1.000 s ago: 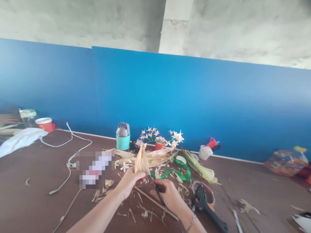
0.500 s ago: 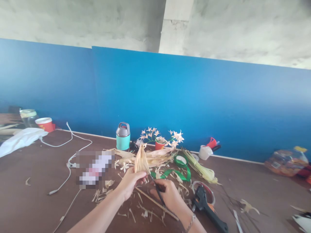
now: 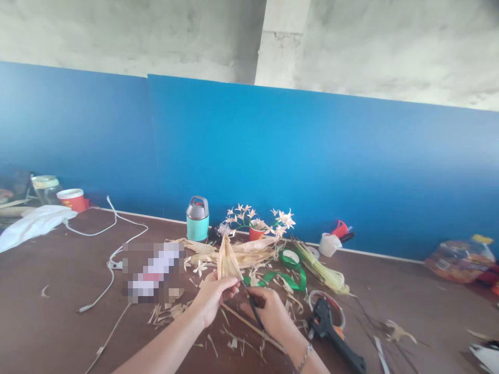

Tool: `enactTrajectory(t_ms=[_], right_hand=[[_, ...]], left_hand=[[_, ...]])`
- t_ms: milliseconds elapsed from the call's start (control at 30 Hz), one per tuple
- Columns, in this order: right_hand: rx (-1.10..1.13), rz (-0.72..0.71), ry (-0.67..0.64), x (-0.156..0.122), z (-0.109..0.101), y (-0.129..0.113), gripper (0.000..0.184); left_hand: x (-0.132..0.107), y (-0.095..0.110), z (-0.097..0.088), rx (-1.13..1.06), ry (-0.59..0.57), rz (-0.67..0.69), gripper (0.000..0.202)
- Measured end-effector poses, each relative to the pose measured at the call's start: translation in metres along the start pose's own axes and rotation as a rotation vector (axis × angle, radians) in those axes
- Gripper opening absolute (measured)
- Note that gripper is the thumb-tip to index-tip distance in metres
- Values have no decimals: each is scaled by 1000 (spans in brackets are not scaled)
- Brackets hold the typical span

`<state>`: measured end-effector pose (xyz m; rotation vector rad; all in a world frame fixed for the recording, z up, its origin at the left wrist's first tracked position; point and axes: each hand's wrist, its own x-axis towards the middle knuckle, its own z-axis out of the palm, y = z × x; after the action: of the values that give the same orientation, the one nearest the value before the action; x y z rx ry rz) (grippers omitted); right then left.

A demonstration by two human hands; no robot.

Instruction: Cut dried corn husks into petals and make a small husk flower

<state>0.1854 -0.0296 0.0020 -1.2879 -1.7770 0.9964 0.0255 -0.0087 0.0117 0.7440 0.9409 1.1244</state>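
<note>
My left hand pinches a dry corn husk near its lower edge, its pointed end upright. My right hand is closed round dark scissors; their tip touches or nearly touches the husk's lower right corner. Beneath both hands lie a thin stick and scattered husk scraps. Just behind are more dry husks and a green ribbon roll with a loose tail.
Pale husk flowers stand in a red cup beside a turquoise flask. A black glue gun lies over a tape roll at right. Green husk strips, a white cup and a white cable are around.
The husk and my left hand have shifted slightly right and down. The scissors stay by the husk's lower corner.
</note>
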Motion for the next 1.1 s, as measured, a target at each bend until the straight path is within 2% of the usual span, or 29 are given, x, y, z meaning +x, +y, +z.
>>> enactTrajectory(t_ms=[267, 433, 533, 700, 833, 1100], right_hand=[[37, -15, 14, -1, 2, -4, 21], [139, 2, 22, 0, 4, -8, 25], [249, 82, 24, 0, 4, -9, 28], [384, 217, 20, 0, 3, -3, 33], [366, 235, -22, -1, 5, 3, 30], [293, 242, -49, -2, 5, 4, 33]], left_hand=[[-1, -5, 1, -31, 24, 0, 8], [-3, -8, 3, -75, 28, -16, 12], [-2, -6, 3, -128, -7, -9, 21], [3, 6, -2, -237, -120, 131, 31], [6, 10, -7, -228, -94, 192, 23], [3, 6, -6, -166, -7, 152, 16]])
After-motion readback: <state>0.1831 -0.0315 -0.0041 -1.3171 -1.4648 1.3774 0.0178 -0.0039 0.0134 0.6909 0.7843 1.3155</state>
